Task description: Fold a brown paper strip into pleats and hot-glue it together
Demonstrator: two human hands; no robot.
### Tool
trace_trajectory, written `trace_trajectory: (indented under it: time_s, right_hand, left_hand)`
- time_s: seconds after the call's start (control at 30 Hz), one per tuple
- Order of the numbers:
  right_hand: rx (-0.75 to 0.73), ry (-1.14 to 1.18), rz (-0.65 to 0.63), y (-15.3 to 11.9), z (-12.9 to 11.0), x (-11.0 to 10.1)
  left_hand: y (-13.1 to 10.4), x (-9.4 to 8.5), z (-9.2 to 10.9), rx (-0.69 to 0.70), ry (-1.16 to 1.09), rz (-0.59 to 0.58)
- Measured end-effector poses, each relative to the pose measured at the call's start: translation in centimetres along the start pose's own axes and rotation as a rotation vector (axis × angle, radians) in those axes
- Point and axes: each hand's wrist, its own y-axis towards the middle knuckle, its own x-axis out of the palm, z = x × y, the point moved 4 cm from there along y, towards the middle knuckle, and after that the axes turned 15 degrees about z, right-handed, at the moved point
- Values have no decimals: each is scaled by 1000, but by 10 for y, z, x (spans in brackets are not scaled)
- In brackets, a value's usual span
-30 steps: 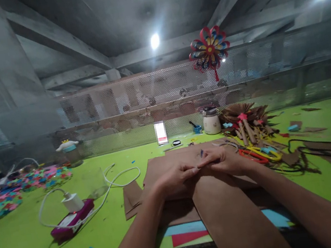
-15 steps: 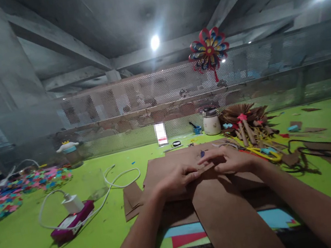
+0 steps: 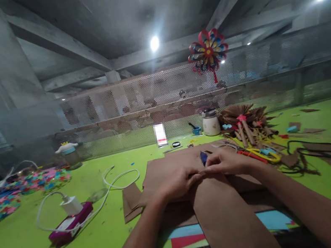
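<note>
Head view shows both hands, left (image 3: pixel 180 181) and right (image 3: pixel 226 162), pinching the far end of a long brown paper strip (image 3: pixel 229 219), which extends toward the near edge, above brown sheets (image 3: pixel 163 169) on the green surface (image 3: pixel 110 245).

No readable text or labels.
</note>
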Motion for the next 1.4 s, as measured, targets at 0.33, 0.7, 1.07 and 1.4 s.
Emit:
trace_trajectory:
  time_s: [0.33,0.7,1.07,1.4]
  right_hand:
    - [68,88,-23,-2,0,2]
    - [-108,-60,11,-1,-6,-8]
    - [-107,-14,71,0,-5,-6]
    - [-197,-82,122,-1,-12,-6]
  left_hand:
    - [0,-2,1,9,-1,25]
    - [2,-6,2,47,160,143]
    - [3,-6,1,70,144,196]
    - [2,-14,13,0,174,285]
